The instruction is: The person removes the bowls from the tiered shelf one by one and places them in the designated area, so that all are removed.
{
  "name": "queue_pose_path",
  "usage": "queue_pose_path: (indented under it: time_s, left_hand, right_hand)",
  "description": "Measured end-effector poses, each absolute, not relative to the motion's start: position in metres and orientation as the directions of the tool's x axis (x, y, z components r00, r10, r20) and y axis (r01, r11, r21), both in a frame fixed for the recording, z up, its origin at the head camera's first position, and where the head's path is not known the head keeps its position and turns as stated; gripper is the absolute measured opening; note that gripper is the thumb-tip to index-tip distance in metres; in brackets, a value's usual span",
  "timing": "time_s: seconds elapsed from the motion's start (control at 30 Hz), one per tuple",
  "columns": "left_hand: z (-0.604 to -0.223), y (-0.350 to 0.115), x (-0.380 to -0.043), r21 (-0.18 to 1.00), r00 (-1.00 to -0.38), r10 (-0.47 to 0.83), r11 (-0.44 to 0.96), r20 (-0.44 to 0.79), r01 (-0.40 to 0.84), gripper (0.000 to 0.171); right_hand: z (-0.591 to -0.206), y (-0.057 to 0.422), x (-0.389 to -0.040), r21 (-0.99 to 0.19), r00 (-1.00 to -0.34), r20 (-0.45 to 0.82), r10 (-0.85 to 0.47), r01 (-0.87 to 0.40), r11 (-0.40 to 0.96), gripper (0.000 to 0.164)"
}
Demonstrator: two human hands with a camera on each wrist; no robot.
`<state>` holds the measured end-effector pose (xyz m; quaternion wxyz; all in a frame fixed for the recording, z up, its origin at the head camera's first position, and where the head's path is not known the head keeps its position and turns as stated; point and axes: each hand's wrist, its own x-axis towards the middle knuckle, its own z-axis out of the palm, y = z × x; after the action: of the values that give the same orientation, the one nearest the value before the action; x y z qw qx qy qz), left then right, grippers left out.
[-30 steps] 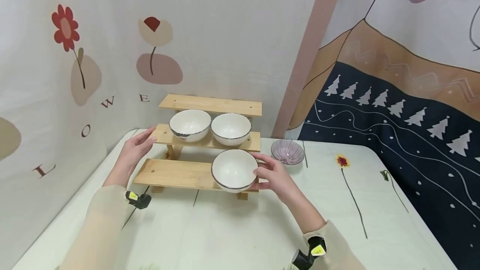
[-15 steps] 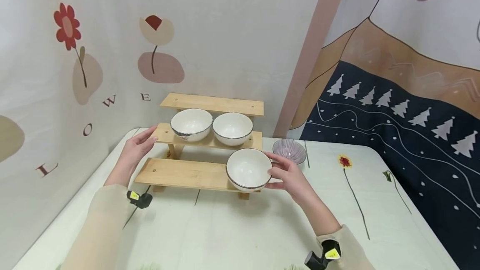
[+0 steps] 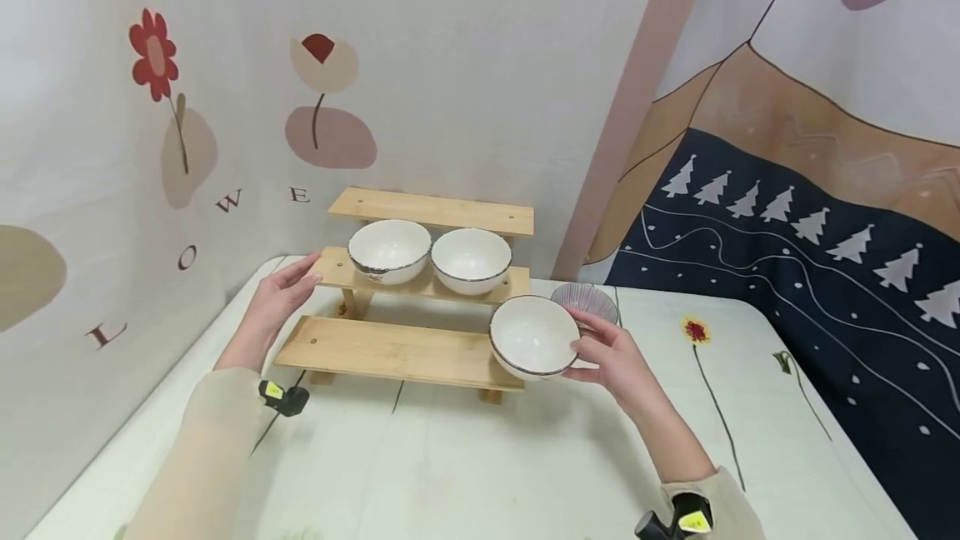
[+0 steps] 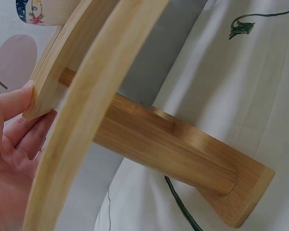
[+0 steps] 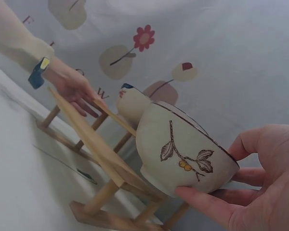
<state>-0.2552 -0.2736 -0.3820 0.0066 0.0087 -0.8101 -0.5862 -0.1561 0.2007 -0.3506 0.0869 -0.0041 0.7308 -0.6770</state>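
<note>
My right hand [image 3: 626,361] grips a white bowl [image 3: 534,336] by its right side, at the right end of the lowest step of a wooden tiered rack [image 3: 390,348]. A brown twig with leaves and yellow berries decorates this bowl's outside [image 5: 183,154] in the right wrist view. On the middle step, a dark-rimmed white bowl [image 3: 389,252] and a second white bowl [image 3: 472,261] sit side by side. My left hand [image 3: 277,302] holds the left end of that step, thumb on one face and fingers behind the board [image 4: 43,96] in the left wrist view.
Behind the held bowl, a small purple striped bowl [image 3: 588,301] stands on the pale tablecloth [image 3: 450,465], partly hidden. The rack's top step [image 3: 431,208] bears nothing. A printed curtain [image 3: 465,65] hangs close behind the rack.
My right hand has moved right with the white bowl, from over the lowest step to its right end, now overlapping the purple bowl in view. The left hand has kept its hold.
</note>
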Motion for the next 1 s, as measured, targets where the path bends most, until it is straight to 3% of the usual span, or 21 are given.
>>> queue_pose_path:
  time_s: [1.0]
  left_hand:
    - [-0.384,-0.270,-0.257,0.968,-1.000,-0.012,0.250,0.001,-0.002,0.066]
  right_hand:
    - [-0.353,0.247,-0.157,-0.987,-0.990,-0.135,-0.039,0.131,0.089,0.059]
